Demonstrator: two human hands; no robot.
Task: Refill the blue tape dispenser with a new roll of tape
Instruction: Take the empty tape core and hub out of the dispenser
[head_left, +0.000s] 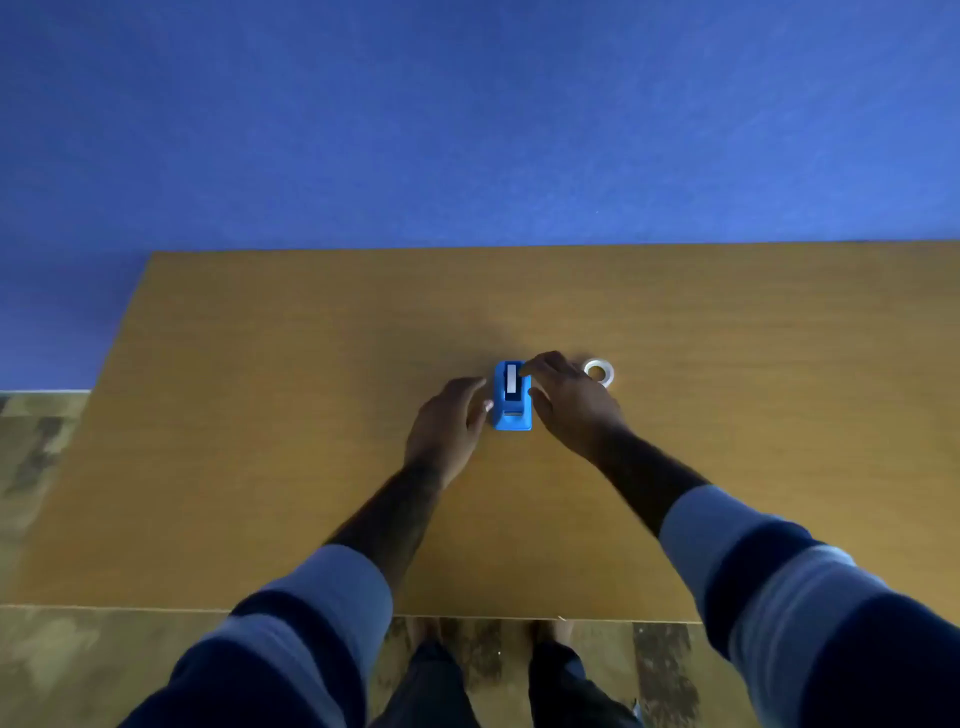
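The dispenser (512, 397) is bright blue with a white strip along its top. The roll (599, 372) is whitish-clear. The desk (260, 415) is tan woodgrain. The sleeves (332, 597) carry pale and navy bands. The wall (467, 130) is blue.

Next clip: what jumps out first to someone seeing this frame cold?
The bright blue tape dispenser at mid-table, flanked by the left hand and right hand. Just right of the right hand, a small pale tape roll lies flat on the wooden table.
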